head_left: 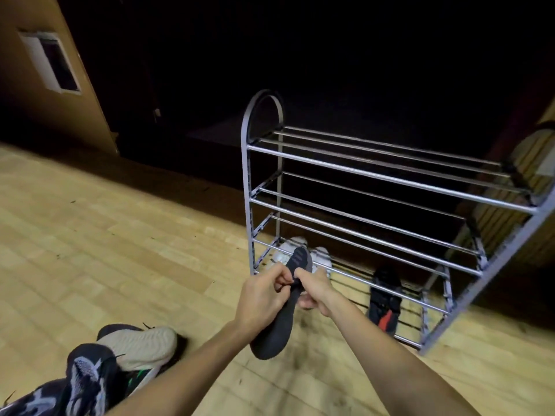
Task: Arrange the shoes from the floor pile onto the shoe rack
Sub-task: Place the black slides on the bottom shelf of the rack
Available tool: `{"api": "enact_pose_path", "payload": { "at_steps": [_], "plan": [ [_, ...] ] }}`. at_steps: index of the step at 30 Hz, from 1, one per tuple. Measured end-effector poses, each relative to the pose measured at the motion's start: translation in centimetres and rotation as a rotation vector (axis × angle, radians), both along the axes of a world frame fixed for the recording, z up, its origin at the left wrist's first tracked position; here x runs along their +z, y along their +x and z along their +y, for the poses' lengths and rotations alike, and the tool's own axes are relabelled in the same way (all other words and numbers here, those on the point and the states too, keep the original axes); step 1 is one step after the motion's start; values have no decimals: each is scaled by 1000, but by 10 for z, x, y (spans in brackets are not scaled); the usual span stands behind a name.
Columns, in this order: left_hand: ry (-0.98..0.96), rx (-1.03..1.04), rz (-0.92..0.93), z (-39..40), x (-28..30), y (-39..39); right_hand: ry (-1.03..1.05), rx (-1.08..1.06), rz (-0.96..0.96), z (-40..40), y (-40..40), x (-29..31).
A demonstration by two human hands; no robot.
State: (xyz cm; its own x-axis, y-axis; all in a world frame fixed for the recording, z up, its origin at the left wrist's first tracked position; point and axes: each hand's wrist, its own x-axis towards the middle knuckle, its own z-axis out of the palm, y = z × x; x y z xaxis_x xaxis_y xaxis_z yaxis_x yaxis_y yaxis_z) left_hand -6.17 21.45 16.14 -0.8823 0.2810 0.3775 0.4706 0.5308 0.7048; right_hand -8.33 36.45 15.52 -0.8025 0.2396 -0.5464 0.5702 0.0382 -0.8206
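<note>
I've both hands, left (264,298) and right (313,291), pinching a dark shoe (276,328) mid-length, light, soft, floppy; better gripped at the sole.

Two bare forearms, no sleeves, left grip (264,298), right grip (312,291), no rings

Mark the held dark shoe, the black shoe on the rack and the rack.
held dark shoe (274,328): head view, sole near the heel
black shoe (386,291): head view, upper
shoe rack (360,172): head view, top front bar
</note>
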Motion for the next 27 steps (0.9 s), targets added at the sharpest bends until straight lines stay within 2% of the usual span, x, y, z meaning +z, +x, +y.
{"api": "enact_pose_path", "payload": {
  "at_steps": [5, 10, 17, 21, 24, 27],
  "plan": [
    [-75, -81, -51, 28, -32, 5, -27, 44, 4, 33, 12, -31],
    [-96, -109, -104, 50, -58, 5, -102, -4, 19, 56, 14, -66],
    [-100, -194, -324, 72, -92, -4, -161, -16, -24, 80, 22, -107],
    [-113, -78, -327, 70, -108, -16, -146, -13, -33, 94, 25, -124],
    [-26, 46, -521, 64, -121, -27, -121, -55, 13, 113, 26, -131],
    [-2, 62, -820, 69, -125, -30, -130, -115, 36, 131, 26, -138]
  ]
}}
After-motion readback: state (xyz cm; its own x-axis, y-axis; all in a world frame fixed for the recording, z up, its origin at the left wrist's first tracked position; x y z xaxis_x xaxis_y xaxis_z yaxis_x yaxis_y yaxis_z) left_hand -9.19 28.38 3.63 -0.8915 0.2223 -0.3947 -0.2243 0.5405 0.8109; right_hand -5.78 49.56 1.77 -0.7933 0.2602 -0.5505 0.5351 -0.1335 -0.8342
